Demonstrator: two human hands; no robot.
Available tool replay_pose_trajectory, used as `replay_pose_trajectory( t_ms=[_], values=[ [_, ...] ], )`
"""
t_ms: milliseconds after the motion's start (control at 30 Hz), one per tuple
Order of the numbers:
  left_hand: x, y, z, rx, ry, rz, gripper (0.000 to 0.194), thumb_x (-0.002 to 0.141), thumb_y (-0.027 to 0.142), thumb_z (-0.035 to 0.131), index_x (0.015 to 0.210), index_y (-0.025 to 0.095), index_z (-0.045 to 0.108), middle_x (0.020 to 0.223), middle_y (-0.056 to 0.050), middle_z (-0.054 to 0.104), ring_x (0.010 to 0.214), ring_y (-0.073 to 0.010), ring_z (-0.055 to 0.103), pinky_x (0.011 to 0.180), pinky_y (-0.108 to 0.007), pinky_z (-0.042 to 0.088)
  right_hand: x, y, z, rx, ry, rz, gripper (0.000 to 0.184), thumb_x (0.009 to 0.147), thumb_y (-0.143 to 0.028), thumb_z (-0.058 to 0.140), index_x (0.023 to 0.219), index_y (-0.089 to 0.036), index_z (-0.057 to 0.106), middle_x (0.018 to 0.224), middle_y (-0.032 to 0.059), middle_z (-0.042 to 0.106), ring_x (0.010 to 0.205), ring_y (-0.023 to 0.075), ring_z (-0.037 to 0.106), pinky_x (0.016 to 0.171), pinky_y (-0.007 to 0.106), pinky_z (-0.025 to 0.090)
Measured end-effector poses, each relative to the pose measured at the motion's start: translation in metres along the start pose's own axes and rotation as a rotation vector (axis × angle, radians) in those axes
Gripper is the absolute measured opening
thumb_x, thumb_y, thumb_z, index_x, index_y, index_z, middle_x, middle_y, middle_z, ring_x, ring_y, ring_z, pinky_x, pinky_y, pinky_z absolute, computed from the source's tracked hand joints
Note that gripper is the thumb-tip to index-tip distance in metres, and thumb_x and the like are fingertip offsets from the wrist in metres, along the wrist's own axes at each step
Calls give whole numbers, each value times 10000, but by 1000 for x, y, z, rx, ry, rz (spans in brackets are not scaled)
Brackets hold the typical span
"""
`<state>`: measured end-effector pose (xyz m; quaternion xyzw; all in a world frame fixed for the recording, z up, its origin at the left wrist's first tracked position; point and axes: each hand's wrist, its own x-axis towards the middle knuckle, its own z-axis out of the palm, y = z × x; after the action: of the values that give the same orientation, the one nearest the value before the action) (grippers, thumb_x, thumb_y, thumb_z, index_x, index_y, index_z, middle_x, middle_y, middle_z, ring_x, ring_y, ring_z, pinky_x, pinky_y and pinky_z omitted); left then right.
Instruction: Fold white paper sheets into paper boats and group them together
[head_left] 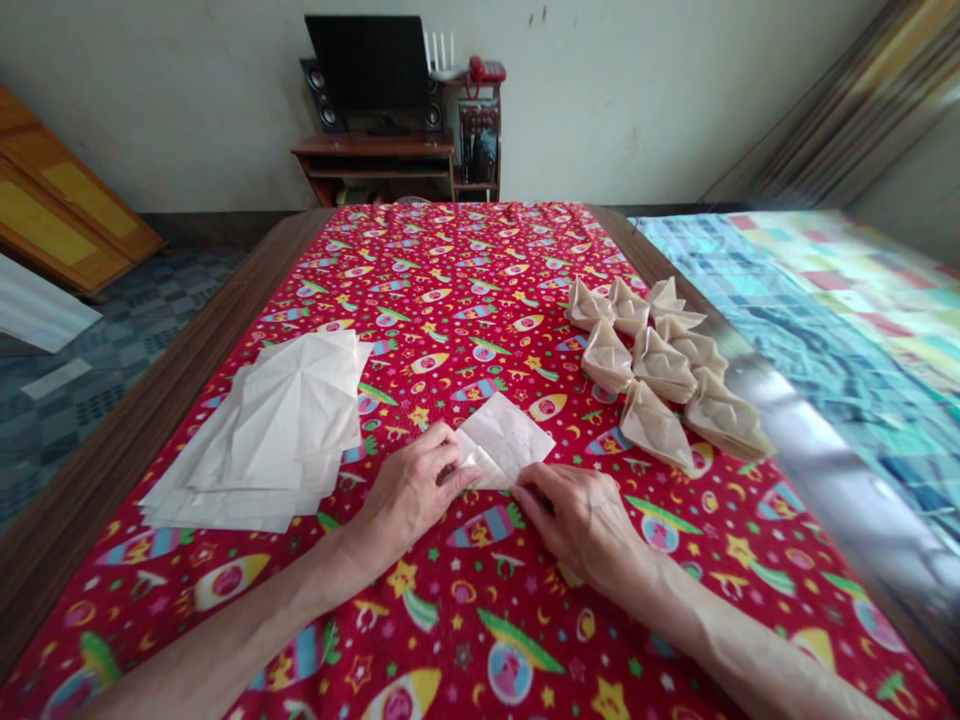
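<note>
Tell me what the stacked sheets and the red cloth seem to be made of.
Stacked sheets: most likely thin, matte paper, given the crisp creases and sharp corners. Red cloth: probably printed fabric, from its soft, dull surface; fibre unclear.

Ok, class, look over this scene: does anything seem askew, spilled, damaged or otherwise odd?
The paper stack on the left is askew: its sheets overlap unevenly, with corners jutting out instead of lining up. High on the wall, a few dark reddish marks stand out against the pale surface. I see no spill.

Soft light brightens the right; edges look stretched and blurred.
</note>
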<state>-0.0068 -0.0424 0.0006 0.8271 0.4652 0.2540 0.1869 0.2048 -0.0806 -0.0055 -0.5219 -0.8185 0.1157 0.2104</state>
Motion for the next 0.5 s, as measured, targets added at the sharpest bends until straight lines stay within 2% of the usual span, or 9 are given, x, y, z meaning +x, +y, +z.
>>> replay_pose_trajectory(
  t_ms=[133, 300, 500],
  values=[
    [2, 3, -1, 32, -9, -14, 235, 833, 203, 610, 630, 164, 500, 769, 11, 514, 657, -98, 526, 608, -214, 420, -5, -1, 1, -41, 52, -114, 220, 949, -244, 427, 807, -183, 583, 626, -8, 574, 553, 101, 507, 527, 233, 287],
    [2, 2, 1, 25, 7, -9, 242, 826, 189, 612, 621, 162, 486, 770, 10, 502, 646, -92, 512, 586, -207, 408, -7, -2, -2, -184, 70, -346, 234, 952, -164, 385, 1035, -143, 602, 631, 4, 556, 565, 135, 467, 516, 273, 273],
    [1, -2, 4, -10, 11, -20, 245, 812, 174, 627, 631, 161, 462, 761, 19, 470, 622, -83, 480, 559, -202, 383, -7, -1, -1, -198, 57, -331, 223, 946, -160, 397, 1029, -139, 602, 645, 4, 553, 568, 136, 458, 516, 277, 266]
  ],
)
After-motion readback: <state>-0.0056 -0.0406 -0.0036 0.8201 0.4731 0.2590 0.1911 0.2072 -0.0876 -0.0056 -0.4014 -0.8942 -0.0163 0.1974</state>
